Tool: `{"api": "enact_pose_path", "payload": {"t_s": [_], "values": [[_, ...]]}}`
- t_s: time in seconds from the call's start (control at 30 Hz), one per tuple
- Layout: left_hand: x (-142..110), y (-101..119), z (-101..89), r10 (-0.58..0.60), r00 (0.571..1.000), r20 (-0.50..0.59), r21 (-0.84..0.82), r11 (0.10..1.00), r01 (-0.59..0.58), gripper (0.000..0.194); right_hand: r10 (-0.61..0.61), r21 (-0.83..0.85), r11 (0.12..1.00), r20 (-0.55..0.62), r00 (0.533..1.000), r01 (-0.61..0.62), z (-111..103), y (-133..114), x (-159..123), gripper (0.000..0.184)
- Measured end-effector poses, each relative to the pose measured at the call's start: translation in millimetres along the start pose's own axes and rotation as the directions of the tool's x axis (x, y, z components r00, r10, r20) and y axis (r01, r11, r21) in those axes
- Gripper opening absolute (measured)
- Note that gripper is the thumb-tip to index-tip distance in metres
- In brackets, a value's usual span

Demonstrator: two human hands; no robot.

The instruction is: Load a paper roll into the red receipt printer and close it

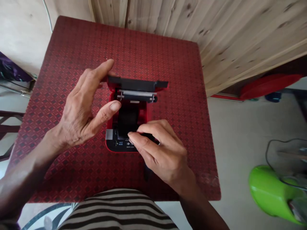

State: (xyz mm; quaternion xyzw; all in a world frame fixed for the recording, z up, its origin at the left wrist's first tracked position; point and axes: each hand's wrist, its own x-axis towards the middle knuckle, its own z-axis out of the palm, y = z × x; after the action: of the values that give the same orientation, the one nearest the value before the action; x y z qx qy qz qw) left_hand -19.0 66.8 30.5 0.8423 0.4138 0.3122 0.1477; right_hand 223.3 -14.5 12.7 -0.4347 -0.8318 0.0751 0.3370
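A small red and black device, looking like a label printer [116,147], sits on the table with its lid [134,83] raised. A dark strip [127,121] lies down the middle of its open compartment toward the front edge. My right hand [165,150] is over the front right of the printer, thumb and forefinger pinched at the strip's front end. My left hand [83,102] is at the printer's left side, fingers spread, with the fingertips by the lid's left corner and the thumb beside the roller bar [136,95]. My right fingers hide part of the front panel.
The table [79,41] has a red patterned cover. A wooden plank wall [216,32] stands behind and to the right. A green plastic bin or stool [268,191] is on the floor at right, with a dark cable [267,150] near it. Dark furniture bars [9,128] are at left.
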Motion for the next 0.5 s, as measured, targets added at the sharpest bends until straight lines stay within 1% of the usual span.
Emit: {"api": "enact_pose_path", "payload": {"t_s": [0.07, 0.13, 0.23, 0.37, 0.5], "values": [[-11.0, 4.6, 0.4, 0.063, 0.998, -0.003, -0.005, 0.998, -0.063, 0.059, 0.001, -0.021, 1.000, -0.021, 1.000, -0.001, 2.1, -3.6, -5.9, 0.017], [-25.3, 6.9, 2.3, 0.133, 0.991, 0.014, -0.031, 0.991, -0.132, 0.054, 0.003, -0.048, 0.999, -0.006, 1.000, -0.003, 3.0, -6.8, -11.6, 0.021], [-46.5, 6.7, 10.6, 0.189, 0.981, 0.034, -0.026, 0.982, -0.188, 0.048, -0.004, -0.073, 0.997, 0.006, 1.000, 0.004, 2.7, -9.7, -18.3, 0.024], [-63.7, 5.0, 23.3, 0.233, 0.972, 0.012, 0.098, 0.968, -0.233, 0.062, 0.001, -0.078, 0.997, -0.010, 1.000, -0.002, 1.9, -9.8, -21.6, 0.025], [-66.5, 4.2, 26.4, 0.227, 0.974, 0.004, 0.154, 0.962, -0.225, 0.074, 0.028, -0.038, 0.999, 0.019, 0.999, -0.028, -0.7, -8.5, -22.4, 0.029]]}}
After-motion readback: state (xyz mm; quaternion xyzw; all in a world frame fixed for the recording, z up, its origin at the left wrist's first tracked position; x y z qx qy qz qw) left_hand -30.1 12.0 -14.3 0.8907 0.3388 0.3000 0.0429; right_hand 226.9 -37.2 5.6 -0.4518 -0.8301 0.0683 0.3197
